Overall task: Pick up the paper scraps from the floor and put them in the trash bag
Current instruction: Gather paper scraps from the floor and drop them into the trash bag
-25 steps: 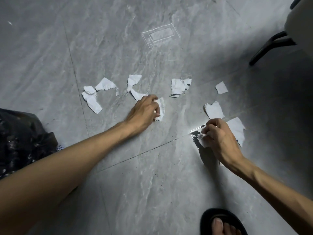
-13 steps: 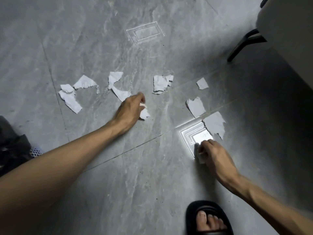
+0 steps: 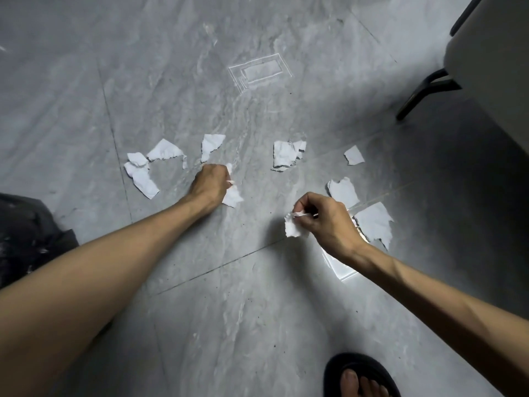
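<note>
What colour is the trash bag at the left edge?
Black, with pale specks, seen in the head view: the trash bag lies crumpled on the grey floor.

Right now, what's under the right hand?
The right hand pinches a small torn white paper scrap. Its wrist covers part of a bright floor reflection and the large scrap's edge.
</note>
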